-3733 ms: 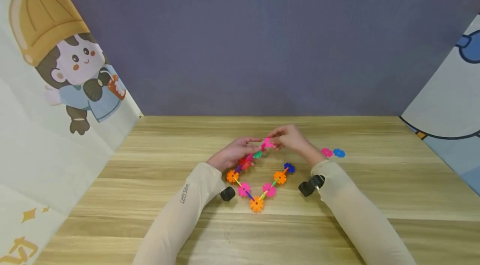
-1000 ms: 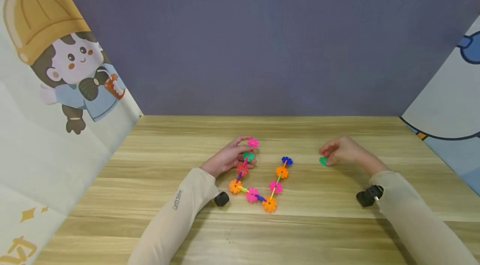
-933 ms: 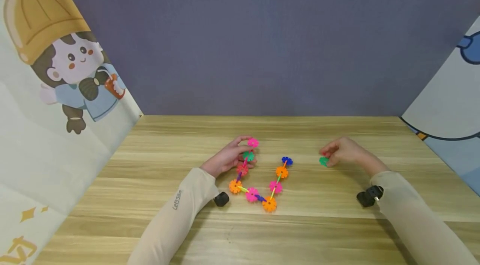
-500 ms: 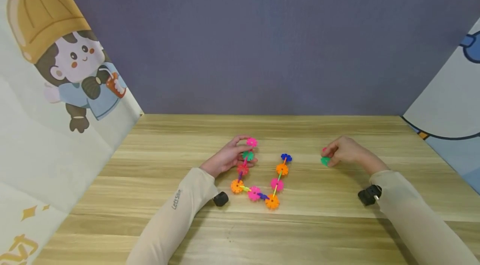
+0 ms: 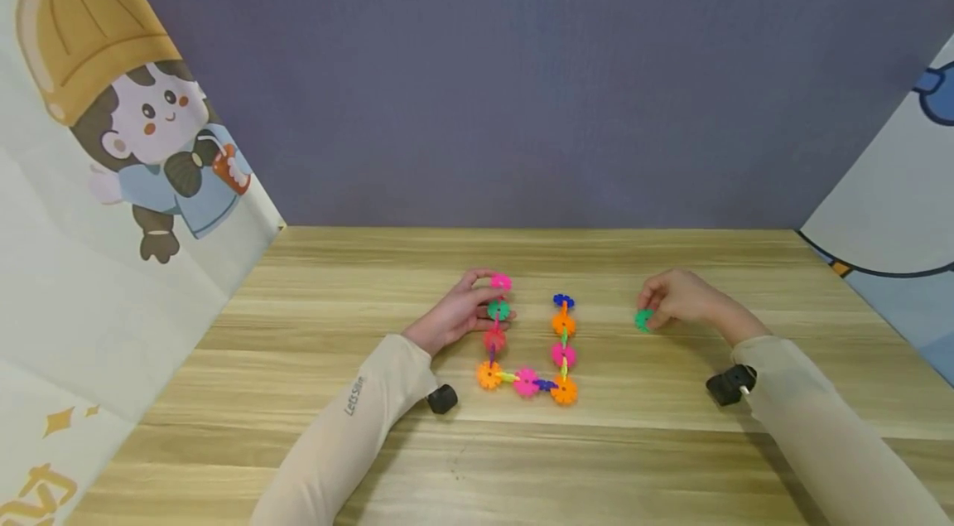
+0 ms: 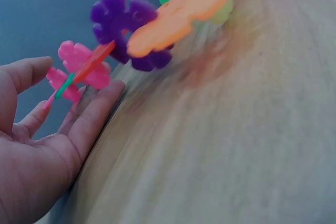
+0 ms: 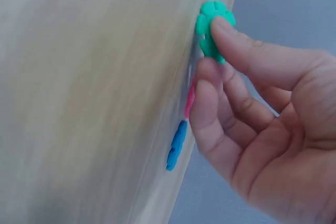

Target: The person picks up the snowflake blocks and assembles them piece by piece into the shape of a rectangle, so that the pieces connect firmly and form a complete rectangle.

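A chain of interlocking flower-shaped plastic discs (image 5: 526,382) lies in a U on the table, its two ends pointing away from me. My left hand (image 5: 456,315) pinches the pink disc (image 5: 502,283) at the chain's left end between thumb and finger. Further along, the left wrist view shows a purple disc (image 6: 113,22) and an orange disc (image 6: 184,17). A dark blue disc (image 5: 563,300) tops the right arm of the U. Apart from the chain, my right hand (image 5: 681,298) pinches a loose green disc (image 7: 212,17) between thumb and fingers.
A loose blue disc (image 7: 177,145) and a partly covered pink disc (image 7: 190,100) lie behind my right hand, hidden in the head view. The wooden table (image 5: 417,468) meets a grey-blue panel (image 5: 537,95) at the back. Printed sheets flank both sides.
My right hand left the chain's end, moved right and picked up the green disc. Over the last second the chain's lower and right parts swung rightward, squaring the U. My left hand stayed almost still.
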Demonstrator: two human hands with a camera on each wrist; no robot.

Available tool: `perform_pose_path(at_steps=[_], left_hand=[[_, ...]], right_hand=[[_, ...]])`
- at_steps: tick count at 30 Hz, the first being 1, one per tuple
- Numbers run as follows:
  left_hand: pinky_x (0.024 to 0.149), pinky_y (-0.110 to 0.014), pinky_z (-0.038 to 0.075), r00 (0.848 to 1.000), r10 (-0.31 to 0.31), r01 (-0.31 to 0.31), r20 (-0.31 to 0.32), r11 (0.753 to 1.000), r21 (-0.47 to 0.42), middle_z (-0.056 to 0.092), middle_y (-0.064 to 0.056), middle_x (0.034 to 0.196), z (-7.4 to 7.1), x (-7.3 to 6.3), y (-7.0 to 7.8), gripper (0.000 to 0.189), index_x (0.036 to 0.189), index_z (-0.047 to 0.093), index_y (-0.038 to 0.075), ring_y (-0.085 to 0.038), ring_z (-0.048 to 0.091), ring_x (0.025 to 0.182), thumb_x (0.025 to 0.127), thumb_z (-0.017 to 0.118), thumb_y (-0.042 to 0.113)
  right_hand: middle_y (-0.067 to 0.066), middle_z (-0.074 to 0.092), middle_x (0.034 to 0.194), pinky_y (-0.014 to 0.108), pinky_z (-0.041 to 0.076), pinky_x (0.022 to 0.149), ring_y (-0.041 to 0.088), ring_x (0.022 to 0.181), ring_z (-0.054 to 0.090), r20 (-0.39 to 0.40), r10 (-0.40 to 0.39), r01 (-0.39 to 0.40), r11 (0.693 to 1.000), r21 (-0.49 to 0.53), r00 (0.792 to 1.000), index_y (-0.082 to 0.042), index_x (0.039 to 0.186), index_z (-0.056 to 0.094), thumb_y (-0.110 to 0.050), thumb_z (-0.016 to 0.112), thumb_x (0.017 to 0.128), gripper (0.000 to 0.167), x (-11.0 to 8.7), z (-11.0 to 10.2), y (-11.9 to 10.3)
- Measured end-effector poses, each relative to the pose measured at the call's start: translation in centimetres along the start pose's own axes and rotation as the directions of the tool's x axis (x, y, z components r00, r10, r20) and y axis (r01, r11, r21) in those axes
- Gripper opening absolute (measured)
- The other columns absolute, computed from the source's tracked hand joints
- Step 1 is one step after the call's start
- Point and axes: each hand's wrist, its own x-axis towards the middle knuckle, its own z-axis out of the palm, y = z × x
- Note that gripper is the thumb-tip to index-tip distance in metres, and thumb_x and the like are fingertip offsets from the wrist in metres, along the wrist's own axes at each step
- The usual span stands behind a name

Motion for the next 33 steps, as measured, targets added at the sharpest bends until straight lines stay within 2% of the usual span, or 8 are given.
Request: perform_pose_path(at_steps=[5, 8, 12, 15, 20, 24, 28, 33], left_hand=[[0.066, -0.032, 0.06, 1.0, 0.006, -0.005, -0.003, 0.998, 0.067, 0.064, -0.014, 0.105, -0.1, 0.2, 0.1, 0.038, 0.135, 0.038, 0.012, -0.019, 0.067, 0.075, 0.101, 0.055, 0.008], [0.065, -0.031, 0.059, 1.0, 0.009, -0.007, -0.014, 0.996, 0.088, 0.066, -0.016, 0.109, -0.2, 0.3, 0.0, 0.035, 0.132, 0.041, 0.012, -0.018, 0.067, 0.075, 0.1, 0.056, 0.007], [0.065, -0.031, 0.06, 1.0, 0.005, -0.004, -0.016, 0.996, 0.094, 0.068, -0.017, 0.111, -0.2, 0.5, -0.1, 0.036, 0.131, 0.042, 0.011, -0.018, 0.067, 0.075, 0.099, 0.057, 0.006], [0.065, -0.03, 0.06, 1.0, -0.001, 0.002, -0.009, 0.995, 0.096, 0.069, -0.015, 0.108, -0.2, 0.6, -0.3, 0.041, 0.136, 0.041, 0.01, -0.018, 0.067, 0.076, 0.099, 0.057, 0.006], [0.066, -0.03, 0.06, 1.0, -0.005, 0.006, -0.008, 0.995, 0.1, 0.068, -0.011, 0.104, -0.2, 0.5, -0.2, 0.049, 0.144, 0.039, 0.009, -0.019, 0.068, 0.079, 0.099, 0.057, 0.006], [0.067, -0.031, 0.06, 1.0, -0.005, 0.006, -0.007, 0.994, 0.105, 0.068, -0.013, 0.106, -0.3, 0.7, -0.1, 0.049, 0.145, 0.039, 0.008, -0.019, 0.068, 0.08, 0.099, 0.058, 0.007], [0.068, -0.031, 0.06, 1.0, -0.007, 0.008, -0.006, 0.993, 0.115, 0.067, -0.02, 0.118, -0.3, 1.0, 0.0, 0.048, 0.144, 0.039, 0.008, -0.019, 0.068, 0.08, 0.1, 0.058, 0.008], [0.067, -0.03, 0.06, 1.0, -0.004, 0.006, -0.012, 0.993, 0.122, 0.066, -0.02, 0.121, -0.2, 1.2, 0.0, 0.047, 0.143, 0.039, 0.008, -0.018, 0.068, 0.08, 0.1, 0.058, 0.009]], right_hand=[[0.005, 0.066, 0.071, 0.03, 0.058, 0.057, 0.02, 0.063, 0.064, -0.078, -0.036, 0.041, 0.997, 0.063, 0.996, 0.005, 0.086, 0.067, -0.003, 0.079, 0.081, 0.016, 0.5, 0.5, -0.4], [0.006, 0.067, 0.071, 0.03, 0.06, 0.057, 0.02, 0.062, 0.068, -0.153, -0.077, 0.086, 0.995, 0.049, 0.985, 0.004, 0.085, 0.067, -0.005, 0.079, 0.084, 0.015, 1.2, 1.4, -1.0], [0.007, 0.066, 0.071, 0.031, 0.06, 0.056, 0.022, 0.062, 0.068, -0.212, -0.115, 0.127, 0.991, 0.044, 0.971, 0.003, 0.085, 0.067, 0.003, 0.076, 0.084, 0.009, 2.3, 2.6, -2.1], [0.008, 0.065, 0.072, 0.035, 0.062, 0.06, 0.026, 0.065, 0.069, -0.214, -0.118, 0.139, 0.987, 0.086, 0.97, 0.006, 0.091, 0.066, 0.009, 0.071, 0.084, 0.009, 3.0, 3.3, -3.3], [0.011, 0.066, 0.075, 0.037, 0.062, 0.065, 0.028, 0.069, 0.07, -0.204, -0.136, 0.164, 0.979, 0.125, 0.969, 0.008, 0.1, 0.067, 0.01, 0.067, 0.086, 0.014, 4.5, 3.9, -5.2], [0.012, 0.067, 0.076, 0.037, 0.062, 0.064, 0.03, 0.069, 0.069, -0.187, -0.155, 0.181, 0.975, 0.131, 0.97, 0.008, 0.098, 0.067, 0.009, 0.067, 0.086, 0.011, 5.5, 4.4, -6.3], [0.015, 0.067, 0.076, 0.041, 0.062, 0.064, 0.033, 0.069, 0.07, -0.171, -0.199, 0.224, 0.964, 0.145, 0.965, 0.008, 0.094, 0.065, 0.009, 0.067, 0.087, 0.008, 6.4, 4.9, -6.9], [0.01, 0.068, 0.075, 0.039, 0.062, 0.063, 0.028, 0.067, 0.07, -0.146, -0.234, 0.25, 0.962, 0.108, 0.961, 0.005, 0.09, 0.065, 0.006, 0.069, 0.086, 0.006, 7.3, 5.2, -7.6]])
